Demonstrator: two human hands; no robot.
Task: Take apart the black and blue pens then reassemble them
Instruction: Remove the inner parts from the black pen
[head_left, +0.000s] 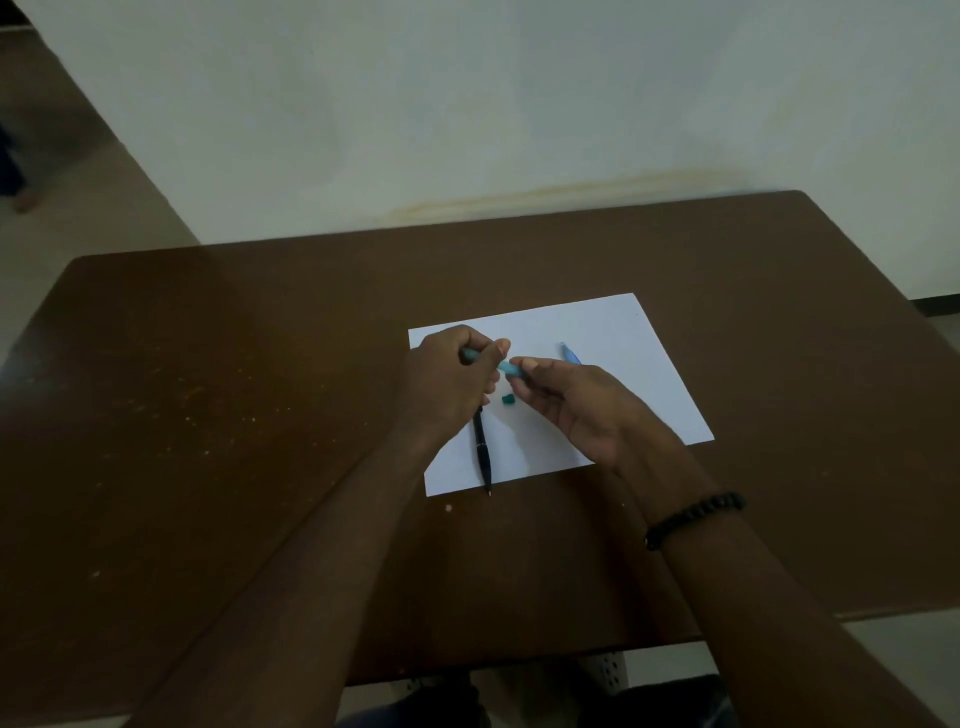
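Blue plastic is what I hold: the blue pen barrel (488, 360) sits above the white paper (613, 332), in both my hands. My left hand (449, 382) has a closed grip around one end, and my right hand (563, 397) pinches the other end with its fingertips. A small teal piece (508, 399) lies on the paper just below. The black pen (483, 452) lies whole near my left wrist. Another blue piece (570, 354) lies just behind my right hand. The paper rests on the brown tabletop (234, 415).

blue pen (506, 367) mid-barrel hidden (by fingers)
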